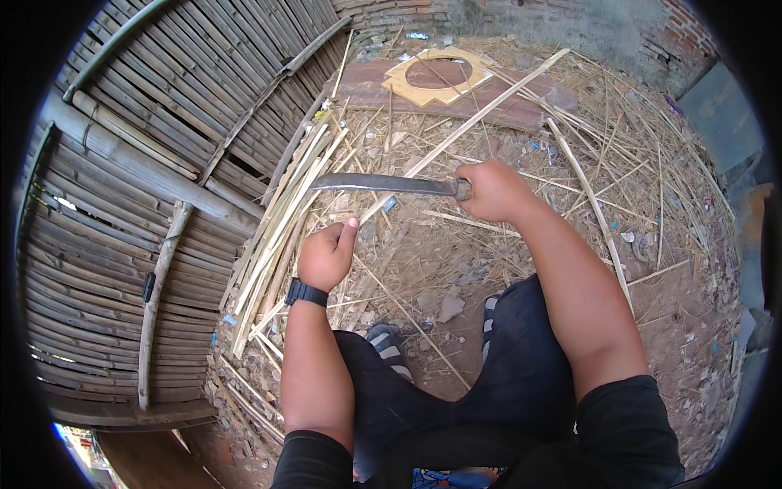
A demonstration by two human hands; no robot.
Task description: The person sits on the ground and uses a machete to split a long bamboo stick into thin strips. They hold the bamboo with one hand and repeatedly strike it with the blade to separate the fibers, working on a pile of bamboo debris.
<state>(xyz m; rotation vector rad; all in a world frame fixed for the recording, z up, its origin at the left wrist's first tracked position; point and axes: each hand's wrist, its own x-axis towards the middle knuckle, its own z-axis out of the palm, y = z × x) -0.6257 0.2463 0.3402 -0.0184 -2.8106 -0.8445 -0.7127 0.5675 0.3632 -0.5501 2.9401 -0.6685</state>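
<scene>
My right hand (497, 191) is closed round the handle of a machete (379, 184), whose dark blade points left and curves at the tip. In my left hand (326, 257), thumb up, is the near end of a long pale bamboo strip (485, 112). The strip slants away to the far right, and the blade crosses it a short way beyond my left thumb. Whether the edge touches the strip or only passes over it, I cannot tell. A black watch (305, 292) is on my left wrist.
Several split bamboo strips (285, 220) lie piled along the slatted bamboo wall (106, 244) at left. A yellow board with a round hole (399, 85) rests on a reddish-brown slab (358, 85) near the back brick wall (521, 28). Bamboo scraps litter the dirt ground.
</scene>
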